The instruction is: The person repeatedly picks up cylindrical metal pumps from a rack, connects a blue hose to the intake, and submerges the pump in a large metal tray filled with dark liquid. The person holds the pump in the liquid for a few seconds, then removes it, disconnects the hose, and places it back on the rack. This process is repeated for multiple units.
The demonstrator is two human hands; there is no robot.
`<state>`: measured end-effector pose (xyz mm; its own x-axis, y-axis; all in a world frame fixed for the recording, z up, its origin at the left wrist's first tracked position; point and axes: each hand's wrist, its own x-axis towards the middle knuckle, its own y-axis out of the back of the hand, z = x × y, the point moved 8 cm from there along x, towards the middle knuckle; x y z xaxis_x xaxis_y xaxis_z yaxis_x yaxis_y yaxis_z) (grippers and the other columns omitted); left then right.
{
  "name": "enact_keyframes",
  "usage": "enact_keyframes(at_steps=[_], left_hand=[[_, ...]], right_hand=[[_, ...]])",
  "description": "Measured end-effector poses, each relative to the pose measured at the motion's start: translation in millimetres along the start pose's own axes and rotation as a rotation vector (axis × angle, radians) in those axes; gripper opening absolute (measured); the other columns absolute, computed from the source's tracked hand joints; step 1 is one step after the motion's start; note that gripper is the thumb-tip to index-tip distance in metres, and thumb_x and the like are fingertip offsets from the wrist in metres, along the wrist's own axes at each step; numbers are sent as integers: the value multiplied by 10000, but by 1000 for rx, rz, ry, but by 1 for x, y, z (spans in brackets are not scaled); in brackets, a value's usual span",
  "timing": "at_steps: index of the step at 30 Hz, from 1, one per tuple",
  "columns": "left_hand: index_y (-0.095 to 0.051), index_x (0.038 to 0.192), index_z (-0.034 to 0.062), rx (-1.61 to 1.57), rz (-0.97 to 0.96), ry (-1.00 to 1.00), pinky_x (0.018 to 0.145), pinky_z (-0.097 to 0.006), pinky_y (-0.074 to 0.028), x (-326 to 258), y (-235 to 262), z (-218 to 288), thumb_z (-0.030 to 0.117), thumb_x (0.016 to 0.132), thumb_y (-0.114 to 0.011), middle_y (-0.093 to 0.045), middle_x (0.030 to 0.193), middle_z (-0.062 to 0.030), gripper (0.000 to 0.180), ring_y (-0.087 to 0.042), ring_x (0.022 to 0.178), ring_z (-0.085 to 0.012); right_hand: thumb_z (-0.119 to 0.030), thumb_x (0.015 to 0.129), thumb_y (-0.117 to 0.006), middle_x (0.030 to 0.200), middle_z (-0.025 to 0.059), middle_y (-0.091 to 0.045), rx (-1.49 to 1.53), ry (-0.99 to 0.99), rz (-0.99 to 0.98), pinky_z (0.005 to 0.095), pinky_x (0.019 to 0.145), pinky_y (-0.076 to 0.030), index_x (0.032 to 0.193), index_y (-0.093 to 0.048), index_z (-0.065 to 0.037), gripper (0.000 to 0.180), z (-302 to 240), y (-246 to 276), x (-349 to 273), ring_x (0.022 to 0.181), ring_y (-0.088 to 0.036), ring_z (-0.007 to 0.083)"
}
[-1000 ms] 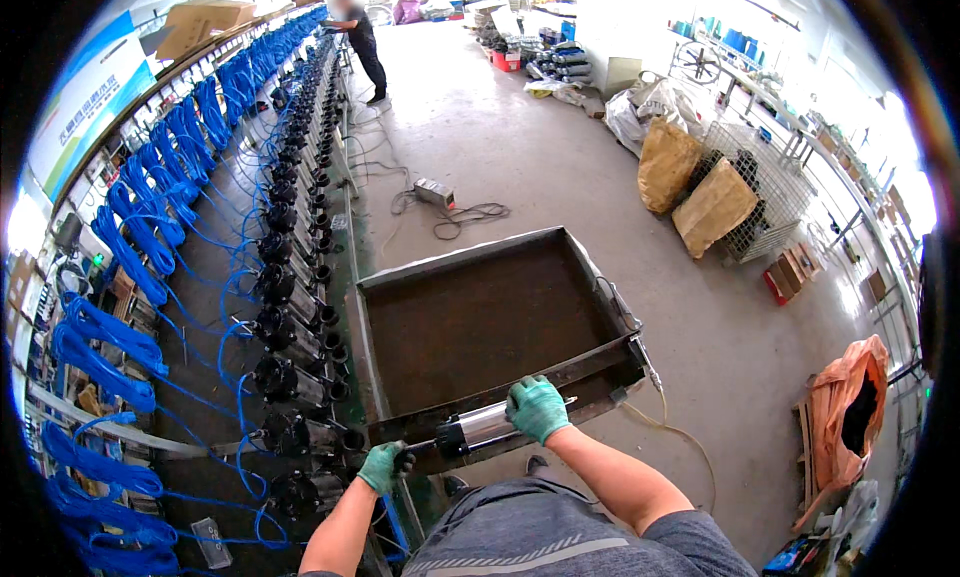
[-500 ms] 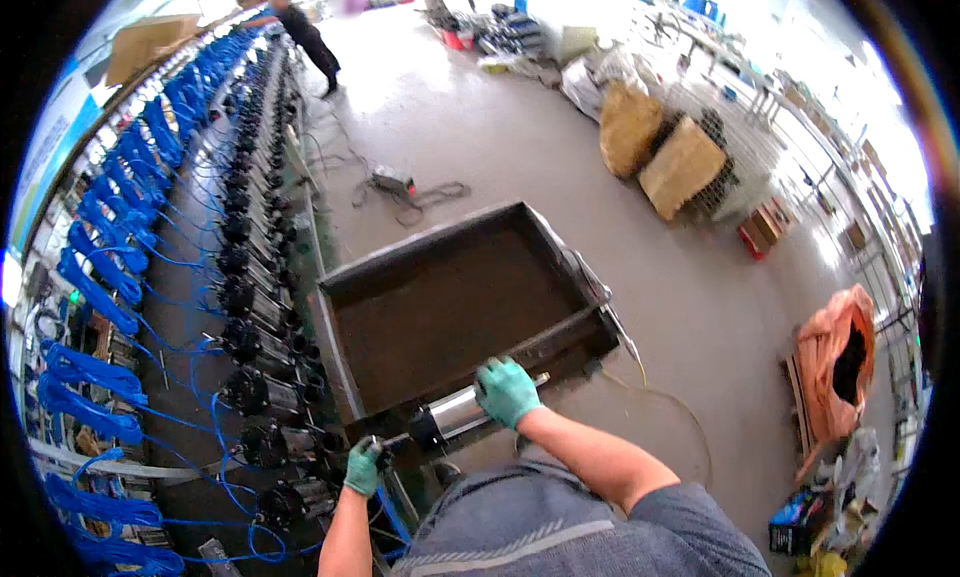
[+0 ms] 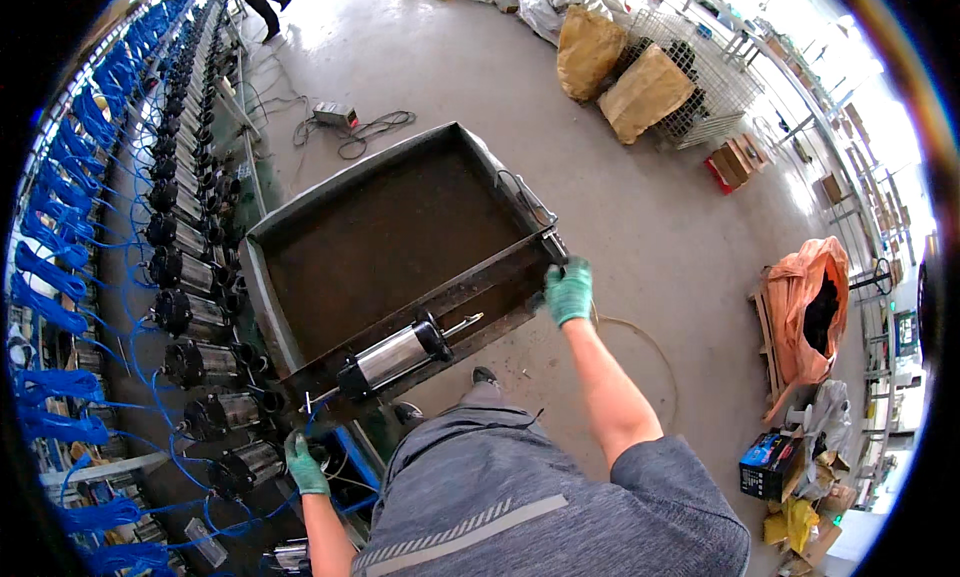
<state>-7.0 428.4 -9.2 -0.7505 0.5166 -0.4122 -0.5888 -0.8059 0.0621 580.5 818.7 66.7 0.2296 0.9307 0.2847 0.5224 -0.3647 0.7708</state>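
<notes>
A shiny metal cylinder with black end caps (image 3: 393, 359), probably a motor or pump body, lies across the near ledge of the dark rectangular tank (image 3: 360, 182), with no hand on it. A thin rod sticks out at each end. My right hand (image 3: 568, 292), in a green glove, is closed at the tank's right corner, just below a metal fitting (image 3: 554, 245) with a looped line; its fingers hide what they grip. My left hand (image 3: 305, 464), also gloved, is low beside a blue frame (image 3: 357, 457), fingers stretched out and holding nothing visible.
Rows of similar cylinders (image 3: 185, 270) with blue cable coils (image 3: 50, 302) line the left. A box with cords (image 3: 335, 114) lies beyond the tank. A pale hose (image 3: 650, 342) trails over the floor. An orange sack (image 3: 785, 302) stands right; a person (image 3: 262, 2) is far left.
My right hand has let go of the cylinder and moved right to the tank's corner. My left hand has left the rod end and dropped lower. The view has shifted, and the cylinder lies on the ledge.
</notes>
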Motion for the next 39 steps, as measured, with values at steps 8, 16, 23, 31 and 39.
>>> enact_keyframes(at_steps=[8, 16, 23, 31, 39], left_hand=[[-640, 1256, 62, 307, -152, -198, 713, -277, -532, -56, -57, 44, 149, 1047, -587, -700, 1046, -52, 232, -633, 803, -114], [-564, 1393, 20, 518, -368, -471, 933, -316, -520, -113, -186, 137, 66, 980, -668, -696, 1118, -103, 428, -652, 1005, -184], [-446, 1488, 56, 438, -344, -739, 866, -305, -539, -159, -262, 207, 125, 1029, -630, -667, 1117, -80, 499, -645, 960, -152], [-613, 1052, 98, -629, 91, 26, 547, -301, -424, -53, -119, 117, 276, 1050, -544, -495, 704, 1, 190, -430, 565, -127], [-597, 881, 163, -447, 178, 365, 413, -267, -250, 21, -15, 25, 483, 1046, -577, -525, 678, 24, 360, -357, 476, -100]], right_hand=[[-317, 984, -611, 770, 41, -635, 800, -987, -972, 323, 455, -383, 1051, -616, -118, 211, 94, -54, -1, 520, -488, 137], [-139, 1021, -643, 986, 46, -630, 996, -366, -1094, 339, 700, -565, 1182, -542, -61, 205, -105, -29, -110, 854, -638, 173], [-78, 856, -714, 1095, 214, -658, 659, 599, -872, 501, 743, -556, 1209, -613, -96, 368, -241, -23, -190, 913, -680, 437], [-156, 861, -731, 1223, 191, -653, 515, 842, -989, 477, 907, -553, 1368, -563, -75, 541, -278, -15, -199, 1085, -656, 391], [-153, 856, -718, 1048, 154, -689, 297, 874, -653, 487, 895, -536, 1071, -690, -66, 233, -300, -44, -123, 999, -657, 374]])
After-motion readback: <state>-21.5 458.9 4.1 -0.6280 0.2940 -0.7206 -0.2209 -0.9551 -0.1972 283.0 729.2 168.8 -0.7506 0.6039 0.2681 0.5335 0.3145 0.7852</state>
